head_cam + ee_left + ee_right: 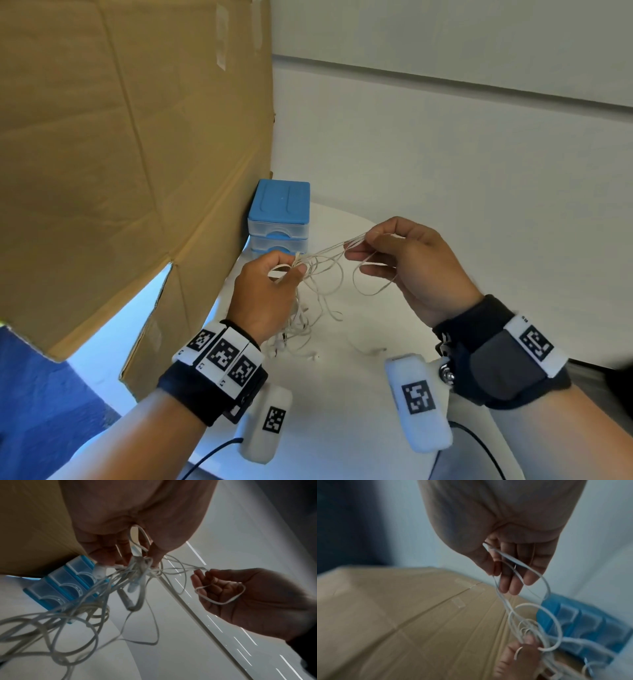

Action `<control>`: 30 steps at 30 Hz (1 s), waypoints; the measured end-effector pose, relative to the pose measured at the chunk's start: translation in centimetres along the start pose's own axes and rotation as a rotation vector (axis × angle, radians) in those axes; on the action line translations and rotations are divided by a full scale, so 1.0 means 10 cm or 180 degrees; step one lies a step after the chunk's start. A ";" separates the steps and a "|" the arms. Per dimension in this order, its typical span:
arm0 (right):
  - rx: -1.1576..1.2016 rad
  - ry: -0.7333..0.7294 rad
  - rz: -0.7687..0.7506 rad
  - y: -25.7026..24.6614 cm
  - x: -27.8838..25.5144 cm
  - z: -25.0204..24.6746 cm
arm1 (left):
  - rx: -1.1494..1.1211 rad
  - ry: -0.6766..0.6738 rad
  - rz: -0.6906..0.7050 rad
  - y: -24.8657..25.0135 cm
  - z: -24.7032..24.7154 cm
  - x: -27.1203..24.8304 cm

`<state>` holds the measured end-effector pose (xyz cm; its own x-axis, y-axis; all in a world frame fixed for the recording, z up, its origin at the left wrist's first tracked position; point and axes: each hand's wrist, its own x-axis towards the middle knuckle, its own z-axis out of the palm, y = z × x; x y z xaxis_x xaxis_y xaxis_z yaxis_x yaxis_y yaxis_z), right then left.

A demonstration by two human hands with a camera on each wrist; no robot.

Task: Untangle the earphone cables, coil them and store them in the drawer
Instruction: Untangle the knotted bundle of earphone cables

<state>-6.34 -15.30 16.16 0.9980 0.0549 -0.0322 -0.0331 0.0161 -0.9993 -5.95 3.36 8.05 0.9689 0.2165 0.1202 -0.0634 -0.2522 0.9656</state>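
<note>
A tangle of thin white earphone cables hangs in the air between both hands, its lower loops and earbuds trailing onto the white table. My left hand pinches the knotted bunch between thumb and fingers. My right hand pinches a stretched strand at its fingertips, and a loose loop lies across its palm. The small blue drawer unit with clear drawers, all closed, stands just behind the left hand, against the cardboard.
A big cardboard box fills the left side, right next to the drawer unit. A white wall runs behind the table. Black wires trail from the wrist cameras near the table's front edge.
</note>
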 end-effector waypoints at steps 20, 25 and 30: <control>-0.0065 0.0159 0.0516 -0.04 0.10 -0.27 | -0.0488 -0.0158 -0.0251 0.04 0.04 0.02; -0.0126 0.0021 0.0251 -0.09 0.08 -0.33 | -0.0428 -0.0194 -0.0253 0.03 0.07 0.00; -0.2138 -0.0878 0.0171 -0.12 -0.07 -0.40 | -0.0426 0.0024 -0.0111 0.06 -0.01 0.05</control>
<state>-6.73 -19.36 17.34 0.9430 0.2894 -0.1642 0.0473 -0.6051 -0.7947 -5.57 3.41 8.68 0.9692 0.2303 0.0872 -0.0615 -0.1164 0.9913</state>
